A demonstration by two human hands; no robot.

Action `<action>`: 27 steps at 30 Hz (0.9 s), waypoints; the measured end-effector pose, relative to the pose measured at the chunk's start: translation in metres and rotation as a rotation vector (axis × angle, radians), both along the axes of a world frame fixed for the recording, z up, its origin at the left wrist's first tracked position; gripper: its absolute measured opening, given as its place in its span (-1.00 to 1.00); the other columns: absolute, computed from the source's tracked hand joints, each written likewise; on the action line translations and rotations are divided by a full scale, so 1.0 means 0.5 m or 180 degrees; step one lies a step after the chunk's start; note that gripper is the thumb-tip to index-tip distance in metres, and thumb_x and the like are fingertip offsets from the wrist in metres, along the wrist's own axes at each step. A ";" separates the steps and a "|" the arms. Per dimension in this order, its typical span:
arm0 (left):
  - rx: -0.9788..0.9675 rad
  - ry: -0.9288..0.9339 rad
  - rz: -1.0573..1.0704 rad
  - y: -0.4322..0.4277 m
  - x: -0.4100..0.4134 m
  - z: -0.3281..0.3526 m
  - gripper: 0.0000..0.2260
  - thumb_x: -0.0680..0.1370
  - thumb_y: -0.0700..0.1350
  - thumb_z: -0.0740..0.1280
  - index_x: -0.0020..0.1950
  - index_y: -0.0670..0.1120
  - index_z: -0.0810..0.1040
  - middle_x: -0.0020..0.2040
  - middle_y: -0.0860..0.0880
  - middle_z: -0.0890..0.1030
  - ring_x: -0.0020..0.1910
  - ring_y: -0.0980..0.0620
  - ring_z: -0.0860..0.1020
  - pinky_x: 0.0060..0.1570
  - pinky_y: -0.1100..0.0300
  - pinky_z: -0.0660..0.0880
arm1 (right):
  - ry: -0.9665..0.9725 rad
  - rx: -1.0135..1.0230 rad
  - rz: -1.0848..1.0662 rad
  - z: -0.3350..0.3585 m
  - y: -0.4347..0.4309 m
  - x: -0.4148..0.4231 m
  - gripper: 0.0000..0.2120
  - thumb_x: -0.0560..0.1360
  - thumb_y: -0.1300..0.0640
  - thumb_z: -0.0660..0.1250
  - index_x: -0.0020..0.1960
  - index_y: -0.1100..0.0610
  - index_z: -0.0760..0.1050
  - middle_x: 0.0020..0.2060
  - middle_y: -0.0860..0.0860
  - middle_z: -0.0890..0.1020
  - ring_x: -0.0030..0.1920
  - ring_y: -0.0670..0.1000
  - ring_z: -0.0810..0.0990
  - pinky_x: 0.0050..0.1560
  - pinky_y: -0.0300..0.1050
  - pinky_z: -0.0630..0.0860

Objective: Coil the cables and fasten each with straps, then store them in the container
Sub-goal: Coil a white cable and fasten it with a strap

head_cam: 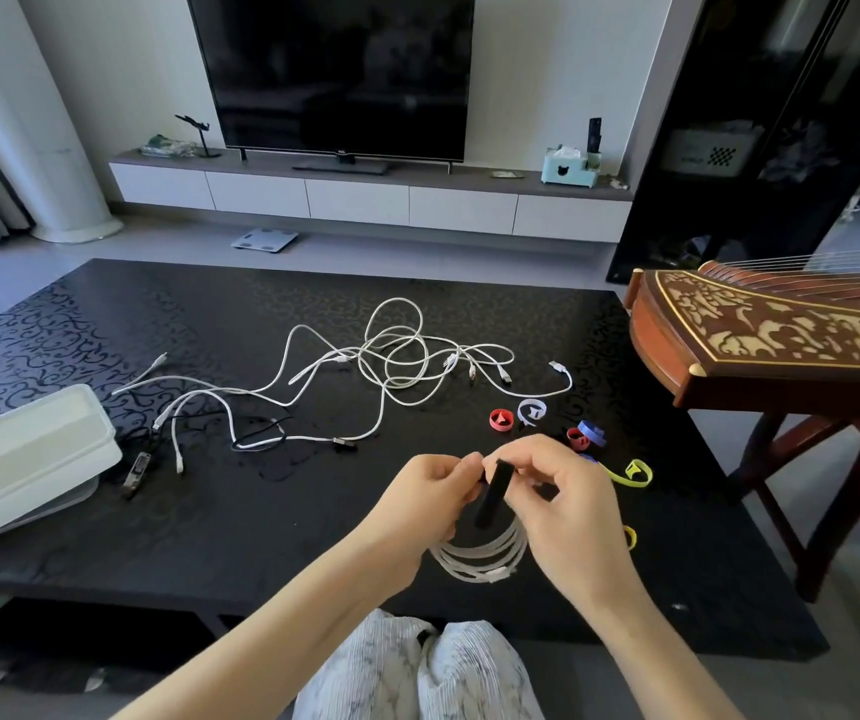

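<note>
A coiled white cable [485, 556] hangs over the table's near edge, its top gripped by my left hand [417, 504]. A black strap [493, 493] runs down across the top of the coil, and my right hand [560, 493] pinches its upper end. Several loose white cables [391, 366] lie tangled in the middle of the black table [261, 537]. A black cable [261, 433] lies left of centre. Rolled straps sit to the right: red [500, 419], white [532, 410], blue [591, 432], yellow [633, 472]. The white container [28, 454] stands open at the left edge.
A wooden zither [771, 340] on a stand sits close to the table's right side. Another yellow strap [630, 537] peeks out beside my right wrist. A small black device [138, 472] lies next to the container. My knees are below the table's near edge.
</note>
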State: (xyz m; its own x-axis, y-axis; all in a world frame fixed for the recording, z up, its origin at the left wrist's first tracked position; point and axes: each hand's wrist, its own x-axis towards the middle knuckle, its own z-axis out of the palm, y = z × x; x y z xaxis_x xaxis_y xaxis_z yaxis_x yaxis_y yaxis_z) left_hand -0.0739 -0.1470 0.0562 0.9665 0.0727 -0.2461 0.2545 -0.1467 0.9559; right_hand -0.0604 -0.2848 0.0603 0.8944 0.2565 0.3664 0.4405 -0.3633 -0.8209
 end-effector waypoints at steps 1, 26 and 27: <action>-0.0284 0.0063 -0.0005 -0.002 0.002 0.003 -0.68 0.62 -0.01 0.19 -0.29 -0.12 0.43 -0.40 -0.01 0.28 -0.39 0.01 0.22 -0.42 0.26 0.17 | -0.0266 -0.0016 0.0012 -0.005 -0.001 -0.005 -0.82 0.45 0.36 0.35 -0.13 0.11 0.61 -0.18 -0.12 0.65 -0.07 -0.08 0.62 -0.02 -0.19 0.55; 0.0289 -0.1151 -0.0856 -0.002 -0.010 0.053 -0.89 0.42 -0.10 0.36 -0.25 -0.13 0.56 -0.33 -0.04 0.56 -0.32 0.10 0.50 -0.25 0.25 0.41 | 0.2308 0.1105 0.0284 0.049 -0.035 0.015 -0.77 0.56 0.02 0.22 0.05 0.05 0.61 -0.12 0.06 0.71 -0.15 -0.01 0.67 -0.12 -0.11 0.51; 0.0166 -0.1137 -0.0978 0.000 -0.014 0.056 -0.86 0.46 -0.07 0.34 -0.23 -0.12 0.57 -0.31 -0.01 0.57 -0.29 0.10 0.51 -0.22 0.25 0.41 | 0.2324 0.1090 0.0317 0.053 -0.037 0.018 -0.80 0.53 0.07 0.27 0.06 0.06 0.62 -0.11 0.04 0.71 -0.12 0.00 0.67 -0.07 -0.09 0.52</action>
